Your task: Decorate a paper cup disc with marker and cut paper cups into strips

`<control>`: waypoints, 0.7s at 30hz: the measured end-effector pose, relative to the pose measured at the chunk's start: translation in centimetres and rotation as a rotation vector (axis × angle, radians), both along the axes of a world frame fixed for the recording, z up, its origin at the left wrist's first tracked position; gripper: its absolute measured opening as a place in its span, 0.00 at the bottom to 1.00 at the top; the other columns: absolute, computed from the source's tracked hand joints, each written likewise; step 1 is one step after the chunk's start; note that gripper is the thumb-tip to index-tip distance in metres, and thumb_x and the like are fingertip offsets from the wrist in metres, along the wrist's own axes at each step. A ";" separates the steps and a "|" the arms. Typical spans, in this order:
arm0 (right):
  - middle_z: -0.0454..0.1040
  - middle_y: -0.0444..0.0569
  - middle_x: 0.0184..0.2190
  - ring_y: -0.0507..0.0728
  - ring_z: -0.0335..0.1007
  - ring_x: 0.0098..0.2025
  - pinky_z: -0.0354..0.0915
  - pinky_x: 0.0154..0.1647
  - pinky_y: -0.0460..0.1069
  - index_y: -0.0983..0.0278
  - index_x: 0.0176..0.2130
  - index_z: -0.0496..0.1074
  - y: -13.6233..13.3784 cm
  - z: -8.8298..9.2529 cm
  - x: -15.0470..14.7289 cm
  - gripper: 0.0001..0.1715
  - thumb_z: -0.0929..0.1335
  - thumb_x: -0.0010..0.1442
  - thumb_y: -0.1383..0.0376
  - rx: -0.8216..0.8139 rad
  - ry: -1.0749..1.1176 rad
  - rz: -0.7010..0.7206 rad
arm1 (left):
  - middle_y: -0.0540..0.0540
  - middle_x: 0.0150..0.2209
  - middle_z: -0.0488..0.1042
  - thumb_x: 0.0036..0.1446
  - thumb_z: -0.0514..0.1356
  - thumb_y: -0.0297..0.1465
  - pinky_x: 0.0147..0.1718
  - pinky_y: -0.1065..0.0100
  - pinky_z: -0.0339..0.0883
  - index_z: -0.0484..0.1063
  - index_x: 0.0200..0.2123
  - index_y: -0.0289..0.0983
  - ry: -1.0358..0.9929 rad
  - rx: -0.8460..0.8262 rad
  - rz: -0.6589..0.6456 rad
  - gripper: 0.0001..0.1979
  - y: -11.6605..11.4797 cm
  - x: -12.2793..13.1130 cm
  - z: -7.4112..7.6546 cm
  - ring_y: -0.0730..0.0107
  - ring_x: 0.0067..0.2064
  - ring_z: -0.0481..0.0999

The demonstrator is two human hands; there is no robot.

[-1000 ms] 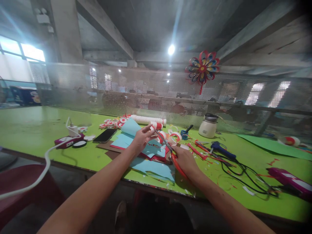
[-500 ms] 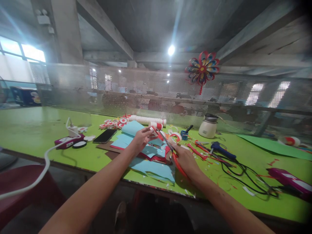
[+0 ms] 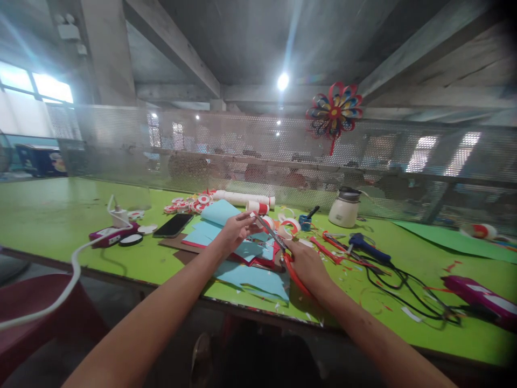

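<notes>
My right hand (image 3: 306,262) is closed around the red handles of a pair of scissors (image 3: 291,272), whose blades point up and left. The blade tips reach a small red and white paper piece (image 3: 253,214) pinched in the fingers of my left hand (image 3: 235,233). How far the blades are apart is too small to tell. Beneath both hands lie light blue paper sheets (image 3: 252,281) with torn-looking edges, with red paper under some of them. A brown board (image 3: 172,245) sticks out below the stack on the left.
Left of the paper lie a phone (image 3: 173,225) and a purple power strip (image 3: 115,234) with a white cable. Red and white paper discs (image 3: 204,200) and a white tube (image 3: 246,199) lie behind. To the right are a blue glue gun (image 3: 367,248), black cables and a cream jug (image 3: 344,209).
The red part of the paper piece at my left fingertips shows less than before, and the scissor blades look closer to those fingers. Both hands stay nearly in place.
</notes>
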State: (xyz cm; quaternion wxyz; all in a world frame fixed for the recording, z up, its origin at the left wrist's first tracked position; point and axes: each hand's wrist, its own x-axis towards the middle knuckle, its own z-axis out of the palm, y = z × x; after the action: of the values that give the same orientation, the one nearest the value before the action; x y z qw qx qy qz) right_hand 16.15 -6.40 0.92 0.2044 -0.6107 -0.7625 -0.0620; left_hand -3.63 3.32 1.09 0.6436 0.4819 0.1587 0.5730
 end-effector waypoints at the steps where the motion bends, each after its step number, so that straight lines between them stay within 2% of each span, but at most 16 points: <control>1: 0.77 0.57 0.49 0.64 0.72 0.49 0.62 0.46 0.52 0.65 0.55 0.72 -0.1 0.1 0.0 0.23 0.64 0.62 0.63 0.001 -0.004 -0.005 | 0.40 0.37 0.79 0.44 0.70 0.27 0.45 0.53 0.71 0.78 0.35 0.31 0.002 0.001 -0.001 0.12 0.0 0.0 0.0 0.60 0.38 0.79; 10: 0.78 0.56 0.46 0.64 0.74 0.46 0.62 0.43 0.51 0.63 0.54 0.73 -0.4 0.4 -0.1 0.22 0.63 0.62 0.65 0.005 -0.025 -0.023 | 0.43 0.33 0.79 0.46 0.70 0.27 0.45 0.53 0.71 0.77 0.34 0.31 0.028 -0.006 -0.001 0.10 -0.1 0.0 -0.1 0.63 0.35 0.79; 16: 0.79 0.54 0.45 0.62 0.75 0.45 0.62 0.41 0.49 0.61 0.52 0.74 -0.6 0.6 -0.2 0.20 0.64 0.61 0.64 -0.011 -0.022 -0.027 | 0.40 0.36 0.80 0.46 0.70 0.27 0.46 0.53 0.70 0.78 0.35 0.31 0.029 -0.002 0.001 0.11 0.0 0.1 -0.2 0.60 0.39 0.79; 21: 0.80 0.53 0.45 0.62 0.75 0.46 0.61 0.41 0.49 0.60 0.52 0.74 -0.7 0.7 -0.2 0.20 0.64 0.61 0.65 -0.008 -0.016 -0.027 | 0.40 0.36 0.80 0.45 0.71 0.28 0.44 0.54 0.71 0.78 0.35 0.31 0.035 0.001 0.005 0.12 0.0 0.1 -0.3 0.61 0.37 0.79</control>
State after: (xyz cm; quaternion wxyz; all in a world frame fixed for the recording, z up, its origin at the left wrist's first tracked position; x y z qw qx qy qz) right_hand 15.95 -7.07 1.65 0.1949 -0.6214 -0.7559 -0.0668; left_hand -3.57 3.37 0.83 0.6389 0.4919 0.1711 0.5662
